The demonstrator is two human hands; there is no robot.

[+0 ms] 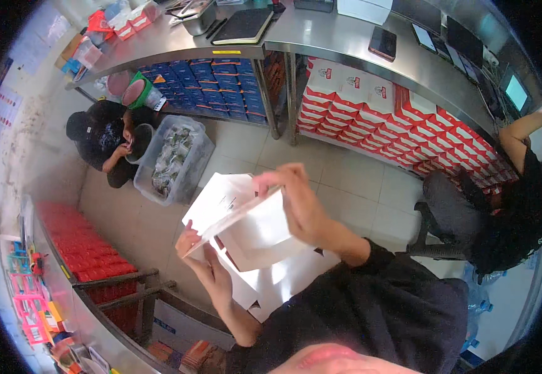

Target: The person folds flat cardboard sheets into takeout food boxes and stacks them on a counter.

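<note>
Holding an open white carton [265, 235] up off the floor, nearer the wearer than the clear plastic tub [197, 159] and to its right. Left hand [207, 262] pinches the carton's left edge, thumb against fingers. Right hand [303, 209] curls over the opposite edge, fingers bent; tips blurred, exact contact hard to read. Carton mouth tilted, pale inside walls showing. More white card [218, 194] below and behind it, also on the near right side of the tub.

Tub: on the tiled floor, full of clear bags. Just left of it, a crouching person [99, 134], hands together by a bucket. Beyond it, blue boxes [212, 84] stacked under a steel bench [327, 31]. Right of it and farther off, red-and-white boxes [370, 115]; a phone [382, 43] on the bench above them. Left and nearer than the tub, red packets [87, 243] in rows.
</note>
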